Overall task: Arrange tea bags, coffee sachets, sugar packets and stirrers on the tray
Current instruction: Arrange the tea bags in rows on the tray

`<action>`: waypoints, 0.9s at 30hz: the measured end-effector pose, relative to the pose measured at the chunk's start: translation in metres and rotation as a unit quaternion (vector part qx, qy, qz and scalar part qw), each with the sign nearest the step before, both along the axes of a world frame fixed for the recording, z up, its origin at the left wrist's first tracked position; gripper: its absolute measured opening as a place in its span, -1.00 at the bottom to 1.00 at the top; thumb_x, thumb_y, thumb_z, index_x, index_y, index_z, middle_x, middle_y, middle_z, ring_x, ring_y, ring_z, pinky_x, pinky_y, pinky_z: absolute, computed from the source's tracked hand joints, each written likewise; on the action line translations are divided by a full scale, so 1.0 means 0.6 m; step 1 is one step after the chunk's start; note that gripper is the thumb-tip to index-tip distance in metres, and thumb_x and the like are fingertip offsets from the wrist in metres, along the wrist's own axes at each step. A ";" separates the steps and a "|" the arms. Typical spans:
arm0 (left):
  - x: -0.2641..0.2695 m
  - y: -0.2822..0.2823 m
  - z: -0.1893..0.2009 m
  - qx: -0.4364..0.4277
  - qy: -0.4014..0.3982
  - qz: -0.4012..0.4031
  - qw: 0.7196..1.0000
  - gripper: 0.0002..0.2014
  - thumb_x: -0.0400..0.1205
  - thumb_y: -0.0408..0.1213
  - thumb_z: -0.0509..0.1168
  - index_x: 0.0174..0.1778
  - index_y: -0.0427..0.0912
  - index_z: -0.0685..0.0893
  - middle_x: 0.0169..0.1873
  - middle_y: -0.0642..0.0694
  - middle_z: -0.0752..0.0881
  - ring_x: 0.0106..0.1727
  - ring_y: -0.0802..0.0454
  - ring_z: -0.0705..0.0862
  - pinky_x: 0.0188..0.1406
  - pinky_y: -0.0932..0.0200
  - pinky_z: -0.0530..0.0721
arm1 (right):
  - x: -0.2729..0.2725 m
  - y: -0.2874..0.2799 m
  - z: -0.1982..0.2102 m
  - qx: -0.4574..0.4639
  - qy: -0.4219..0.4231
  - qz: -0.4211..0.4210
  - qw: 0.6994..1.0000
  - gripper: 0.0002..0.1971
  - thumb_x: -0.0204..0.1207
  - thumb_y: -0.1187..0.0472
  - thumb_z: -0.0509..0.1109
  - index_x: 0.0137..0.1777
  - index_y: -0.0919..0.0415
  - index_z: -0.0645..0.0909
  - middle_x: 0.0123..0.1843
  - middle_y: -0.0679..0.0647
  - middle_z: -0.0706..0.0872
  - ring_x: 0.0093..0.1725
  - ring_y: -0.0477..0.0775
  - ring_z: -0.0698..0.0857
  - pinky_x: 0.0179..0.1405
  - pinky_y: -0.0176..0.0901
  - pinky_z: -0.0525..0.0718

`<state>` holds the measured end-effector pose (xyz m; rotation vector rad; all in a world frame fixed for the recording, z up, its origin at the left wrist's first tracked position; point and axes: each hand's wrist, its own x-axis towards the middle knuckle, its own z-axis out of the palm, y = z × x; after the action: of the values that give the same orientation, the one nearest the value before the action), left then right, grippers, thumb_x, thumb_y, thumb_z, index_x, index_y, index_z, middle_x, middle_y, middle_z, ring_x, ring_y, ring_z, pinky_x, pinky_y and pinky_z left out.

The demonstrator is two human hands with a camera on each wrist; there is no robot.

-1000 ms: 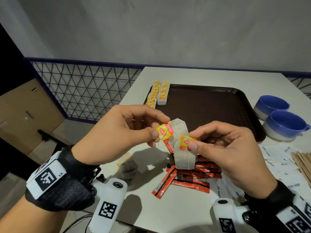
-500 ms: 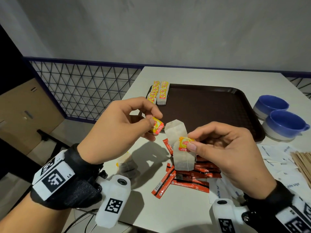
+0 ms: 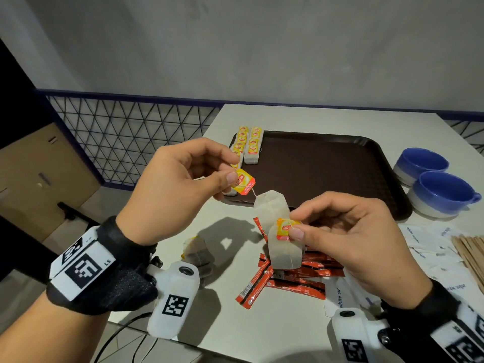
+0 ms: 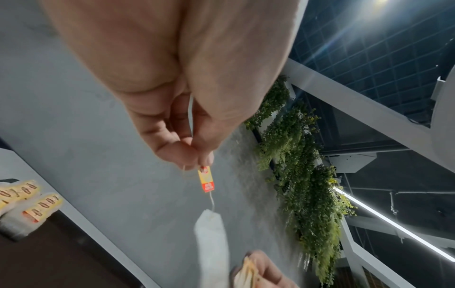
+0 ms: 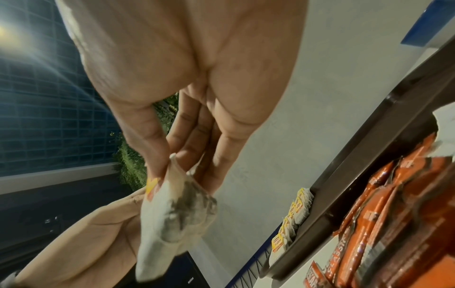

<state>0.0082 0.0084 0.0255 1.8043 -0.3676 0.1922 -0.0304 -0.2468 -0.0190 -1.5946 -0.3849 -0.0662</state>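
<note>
Two hands, two tea bags above table (image 3: 301, 119). Left hand (image 3: 180, 189) pinches Lipton tag (image 3: 243, 181); far bag (image 3: 271, 209) hangs by string. Right hand (image 3: 348, 242) pinches near bag (image 3: 285, 251). Two tea-bag rows (image 3: 247, 144) on tray (image 3: 327, 169). Two blue cups (image 3: 432, 187); red sachets (image 3: 293, 279); "white sugar" packets (image 3: 432, 247).

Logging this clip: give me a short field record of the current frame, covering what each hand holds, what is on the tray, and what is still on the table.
left hand: pinches the yellow tag of one tea bag, string taut
right hand: pinches second tea bag at its tag
tray: brown, with two rows of tea bags at its far left corner
coffee sachets: red, piled on table in front of tray
sugar packets: white, on table, right
stirrers: wooden, far right edge
blue cups: two, right of tray
</note>
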 end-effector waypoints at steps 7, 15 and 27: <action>-0.012 -0.024 0.011 0.019 0.012 -0.073 0.997 -0.86 0.62 -0.51 0.48 0.01 -0.21 0.81 -0.23 -0.15 0.78 -0.25 -0.01 0.73 -0.25 0.19 0.69 | -0.001 0.009 0.001 -0.008 -0.005 0.049 0.999 -0.86 0.31 0.40 0.70 -0.15 0.27 0.86 0.07 0.12 0.92 0.36 -0.01 0.80 0.33 0.05 0.78; -0.017 -0.028 0.024 0.012 0.024 -0.102 0.994 -0.85 0.59 -0.53 0.48 0.02 -0.25 0.79 -0.24 -0.20 0.78 -0.30 0.01 0.71 -0.32 0.18 0.68 | 0.005 0.019 0.009 -0.049 -0.057 0.059 0.995 -0.87 0.35 0.42 0.71 -0.13 0.28 0.86 0.06 0.10 0.91 0.32 0.02 0.81 0.30 0.05 0.77; -0.002 -0.002 0.009 0.073 0.034 -0.073 0.994 -0.81 0.60 -0.48 0.52 0.04 -0.12 0.82 -0.16 -0.15 0.80 -0.17 -0.08 0.72 -0.19 0.12 0.69 | -0.001 0.014 0.007 -0.031 -0.052 0.045 0.997 -0.86 0.33 0.28 0.71 -0.12 0.17 0.87 -0.15 0.16 0.89 -0.14 0.22 0.87 -0.11 0.01 0.86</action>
<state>0.0071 0.0073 0.0308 1.9139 -0.4735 0.0022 -0.0309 -0.2382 -0.0146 -1.6375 -0.5440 -0.0680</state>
